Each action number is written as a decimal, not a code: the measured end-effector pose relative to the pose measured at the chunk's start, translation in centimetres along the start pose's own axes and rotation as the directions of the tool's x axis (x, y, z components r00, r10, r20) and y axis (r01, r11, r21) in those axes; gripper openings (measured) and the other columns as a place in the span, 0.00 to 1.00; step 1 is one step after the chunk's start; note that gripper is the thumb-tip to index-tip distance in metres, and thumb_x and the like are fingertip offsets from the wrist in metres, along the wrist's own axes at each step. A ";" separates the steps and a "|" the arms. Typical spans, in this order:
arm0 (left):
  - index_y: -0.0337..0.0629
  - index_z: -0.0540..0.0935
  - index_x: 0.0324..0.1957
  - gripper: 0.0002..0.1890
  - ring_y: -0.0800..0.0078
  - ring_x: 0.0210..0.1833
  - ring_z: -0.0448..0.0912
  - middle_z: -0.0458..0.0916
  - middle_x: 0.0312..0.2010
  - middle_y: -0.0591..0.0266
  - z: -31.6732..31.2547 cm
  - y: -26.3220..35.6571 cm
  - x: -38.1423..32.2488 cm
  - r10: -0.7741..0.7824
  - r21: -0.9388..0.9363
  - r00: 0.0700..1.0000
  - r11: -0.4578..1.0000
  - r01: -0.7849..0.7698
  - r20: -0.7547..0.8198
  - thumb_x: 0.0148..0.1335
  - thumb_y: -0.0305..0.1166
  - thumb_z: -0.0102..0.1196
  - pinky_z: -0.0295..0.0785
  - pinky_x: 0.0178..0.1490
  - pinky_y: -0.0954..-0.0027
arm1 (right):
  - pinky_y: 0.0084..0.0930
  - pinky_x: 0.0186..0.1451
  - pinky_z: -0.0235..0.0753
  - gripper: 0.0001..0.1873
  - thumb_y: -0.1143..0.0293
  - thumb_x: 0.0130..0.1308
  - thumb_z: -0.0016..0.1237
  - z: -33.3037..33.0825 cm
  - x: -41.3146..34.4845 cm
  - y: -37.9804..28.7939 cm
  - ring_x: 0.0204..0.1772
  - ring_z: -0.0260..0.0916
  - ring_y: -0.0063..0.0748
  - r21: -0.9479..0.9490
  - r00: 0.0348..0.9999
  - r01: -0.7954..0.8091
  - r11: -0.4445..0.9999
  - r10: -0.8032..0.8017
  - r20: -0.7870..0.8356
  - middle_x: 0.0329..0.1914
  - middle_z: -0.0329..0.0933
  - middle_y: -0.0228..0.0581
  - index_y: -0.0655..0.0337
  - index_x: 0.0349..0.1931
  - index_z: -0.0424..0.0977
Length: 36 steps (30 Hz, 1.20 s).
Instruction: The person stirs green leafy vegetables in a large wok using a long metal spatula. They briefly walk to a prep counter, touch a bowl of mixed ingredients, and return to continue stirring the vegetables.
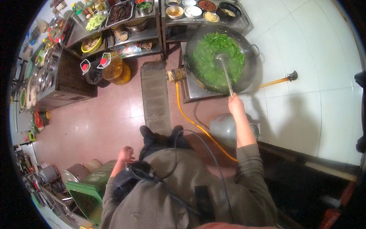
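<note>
My right hand (236,105) is closed around the handle of a long metal ladle (226,73). The ladle's round bowl rests among chopped leafy greens (218,43) in a large dark wok (250,67). Light steam hangs over the greens. Under the wok is a metal stove stand (197,94). Down by my left hip, my left hand (125,154) holds nothing, its fingers loosely bent and a little apart.
Bowls of seasonings (193,12) fill a steel shelf behind the wok. An orange gas hose (187,117) runs over the floor near a grey gas cylinder (221,127). Large oil jugs (115,70) stand by the left shelving. A green bin (94,179) is at my left.
</note>
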<state>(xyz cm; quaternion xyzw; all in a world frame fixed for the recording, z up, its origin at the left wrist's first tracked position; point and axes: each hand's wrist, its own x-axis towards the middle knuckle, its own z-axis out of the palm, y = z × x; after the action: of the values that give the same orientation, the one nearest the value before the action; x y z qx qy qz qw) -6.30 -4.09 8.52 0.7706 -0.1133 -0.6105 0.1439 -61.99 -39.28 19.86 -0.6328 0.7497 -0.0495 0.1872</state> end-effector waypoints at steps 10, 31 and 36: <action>0.31 0.74 0.44 0.14 0.59 0.26 0.80 0.76 0.30 0.53 -4.7 -5.9 5.0 0.222 0.457 0.972 0.858 -0.234 0.082 0.60 0.30 0.48 0.79 0.24 0.55 | 0.21 0.18 0.61 0.20 0.61 0.73 0.42 -13.8 -4.7 6.8 0.18 0.61 0.19 0.280 0.910 -0.354 0.892 0.260 0.322 0.22 0.71 0.30 0.57 0.61 0.69; 0.30 0.76 0.40 0.10 0.61 0.27 0.80 0.77 0.29 0.52 -5.0 -5.4 5.0 0.149 -0.008 0.989 0.989 -0.150 -0.021 0.59 0.27 0.50 0.82 0.26 0.58 | 0.31 0.38 0.75 0.20 0.63 0.72 0.39 -14.0 -11.0 0.2 0.32 0.76 0.35 0.235 0.943 -0.275 0.932 0.213 0.257 0.31 0.78 0.43 0.63 0.59 0.70; 0.36 0.74 0.47 0.14 0.60 0.28 0.80 0.76 0.33 0.53 -2.6 -0.9 2.6 0.134 0.107 0.991 0.985 -0.134 0.011 0.62 0.33 0.49 0.80 0.26 0.59 | 0.46 0.43 0.75 0.17 0.62 0.71 0.39 -3.9 -2.3 -0.2 0.37 0.77 0.59 -0.029 0.995 0.090 0.996 -0.089 0.055 0.33 0.78 0.58 0.65 0.47 0.73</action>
<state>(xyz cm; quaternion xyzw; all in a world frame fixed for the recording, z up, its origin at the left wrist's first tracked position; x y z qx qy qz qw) -3.18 -3.89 6.41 0.7668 -0.1977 -0.5937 0.1427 -62.82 -37.77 24.05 -0.6697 0.7160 -0.0290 0.1952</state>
